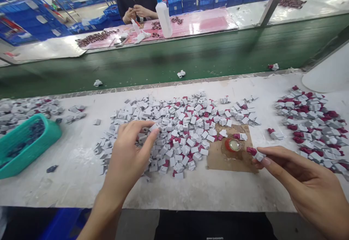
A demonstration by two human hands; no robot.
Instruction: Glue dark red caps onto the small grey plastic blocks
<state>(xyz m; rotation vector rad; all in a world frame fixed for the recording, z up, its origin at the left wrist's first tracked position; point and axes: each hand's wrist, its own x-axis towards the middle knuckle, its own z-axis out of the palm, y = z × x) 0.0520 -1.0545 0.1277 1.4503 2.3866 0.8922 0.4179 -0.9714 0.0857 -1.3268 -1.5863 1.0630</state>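
My left hand (133,143) is over the left part of a heap of small grey-white pieces (174,123), some with dark red parts. Its thumb and forefinger are closed on a grey piece (154,127). At the right, my right hand (294,174) pinches a grey and dark red piece (256,154) beside a brown cardboard sheet (218,158). On the cardboard sits a small round dish (233,145) with a red rim, and a grey and red piece (240,136) lies near it.
A green basket (51,134) with dark pieces stands at the left. More grey and red pieces (308,116) lie in a pile at the right. Beyond the green belt (141,67), a person (136,0) works at a facing table with a white bottle (164,18).
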